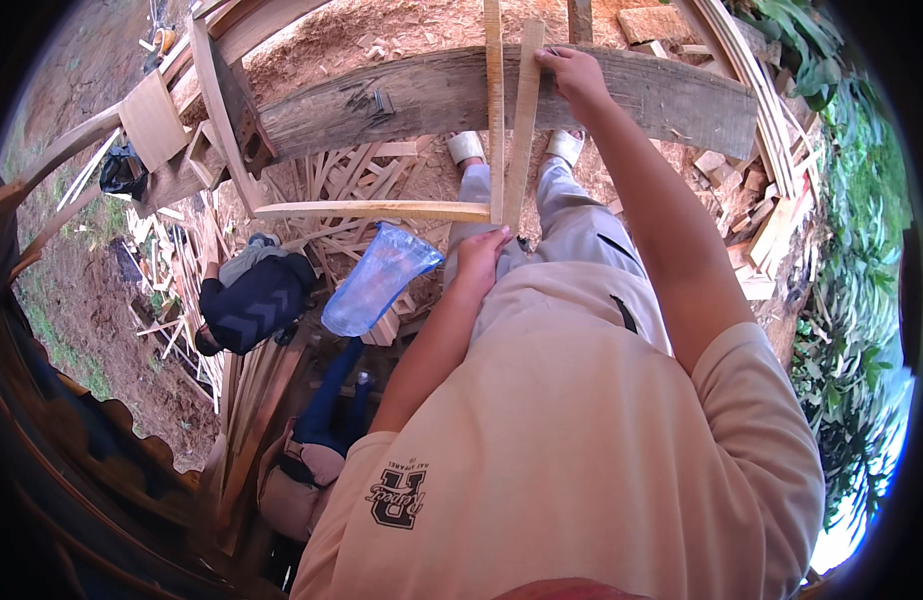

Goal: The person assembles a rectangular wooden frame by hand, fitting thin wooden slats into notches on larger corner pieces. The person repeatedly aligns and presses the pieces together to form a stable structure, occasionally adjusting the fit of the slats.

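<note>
My right hand (572,78) rests on the top end of a pale wooden slat (523,130) that leans against a wide grey weathered plank (432,95). A second upright slat (494,110) stands just left of it. My left hand (479,255) grips the lower ends of these slats, where a horizontal slat (372,210) joins them. A small heap of dark nails (370,101) lies on the plank, left of the slats.
A crumpled clear blue plastic bag (375,280) hangs left of my left hand. Below left, two people sit among scattered wood offcuts (352,180). Stacked curved boards (757,80) and green plants (852,200) are on the right. Sawdust covers the ground.
</note>
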Tool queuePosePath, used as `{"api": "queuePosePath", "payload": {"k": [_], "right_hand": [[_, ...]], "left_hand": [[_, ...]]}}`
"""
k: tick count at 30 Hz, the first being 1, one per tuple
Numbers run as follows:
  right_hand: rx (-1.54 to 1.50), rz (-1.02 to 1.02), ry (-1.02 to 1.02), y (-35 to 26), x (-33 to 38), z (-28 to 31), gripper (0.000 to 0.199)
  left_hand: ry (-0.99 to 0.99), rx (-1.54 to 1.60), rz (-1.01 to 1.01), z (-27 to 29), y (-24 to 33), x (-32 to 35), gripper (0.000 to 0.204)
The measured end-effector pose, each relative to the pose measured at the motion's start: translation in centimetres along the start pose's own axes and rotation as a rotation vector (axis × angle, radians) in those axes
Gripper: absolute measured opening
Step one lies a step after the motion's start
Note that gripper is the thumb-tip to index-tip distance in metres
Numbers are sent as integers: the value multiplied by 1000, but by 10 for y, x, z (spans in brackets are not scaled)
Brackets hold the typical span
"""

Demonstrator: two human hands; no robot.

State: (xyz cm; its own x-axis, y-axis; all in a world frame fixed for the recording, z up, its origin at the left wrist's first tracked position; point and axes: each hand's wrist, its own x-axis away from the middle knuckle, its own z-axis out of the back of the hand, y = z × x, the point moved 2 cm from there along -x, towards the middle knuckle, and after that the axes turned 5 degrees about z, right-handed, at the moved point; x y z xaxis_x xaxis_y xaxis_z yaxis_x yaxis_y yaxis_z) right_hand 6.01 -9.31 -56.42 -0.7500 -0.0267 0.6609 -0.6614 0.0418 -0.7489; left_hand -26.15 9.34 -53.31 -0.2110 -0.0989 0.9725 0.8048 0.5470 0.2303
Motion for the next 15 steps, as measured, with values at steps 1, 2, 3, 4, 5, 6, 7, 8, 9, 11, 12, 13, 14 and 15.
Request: {"api": "queuePosePath", "payload": {"k": [1,2,3,4,5,6,7,8,9,11,12,13,14,15], "right_hand": [[25,19,29,0,-2,-1,28],[51,38,59,-1,-3,-2,28],[47,52,59,0,-5,-4,29],[44,66,59,0,-6,-4,29],[41,79,60,1,-7,-3,30],[24,69,24,3,-10,-3,35],[8,58,-11,5,-13,-2,40],[-9,48,-47,7,-16,0,46],[-16,53,-59,3,-15,-2,45],[-29,64,-82,-3,-12,-5,43],[-28,88,-79,-1,-12,-6,42],[-26,111,-75,0,-13,-7,40],[-25,134,-71,2,-13,-8,39],[-22,130,-65,1,-11,-8,39]], "left_hand": [[1,6,1,-1,1,-1,30],[2,11,2,-2,2,-2,30],[5,19,4,-3,1,-3,30],[-6,18,-2,-3,1,-4,30],[-17,17,-8,-2,2,-4,30],[-26,17,-17,0,3,-6,30],[-32,-14,-11,2,3,-7,30],[-38,-45,-5,4,4,-8,29],[-43,-76,-1,3,7,-8,29],[-48,-51,-23,2,9,-4,28],[-52,-41,-31,2,11,-2,28],[-53,-24,-12,1,13,0,28],[-53,-6,8,2,16,1,28],[-54,14,28,-1,20,3,28]]}}
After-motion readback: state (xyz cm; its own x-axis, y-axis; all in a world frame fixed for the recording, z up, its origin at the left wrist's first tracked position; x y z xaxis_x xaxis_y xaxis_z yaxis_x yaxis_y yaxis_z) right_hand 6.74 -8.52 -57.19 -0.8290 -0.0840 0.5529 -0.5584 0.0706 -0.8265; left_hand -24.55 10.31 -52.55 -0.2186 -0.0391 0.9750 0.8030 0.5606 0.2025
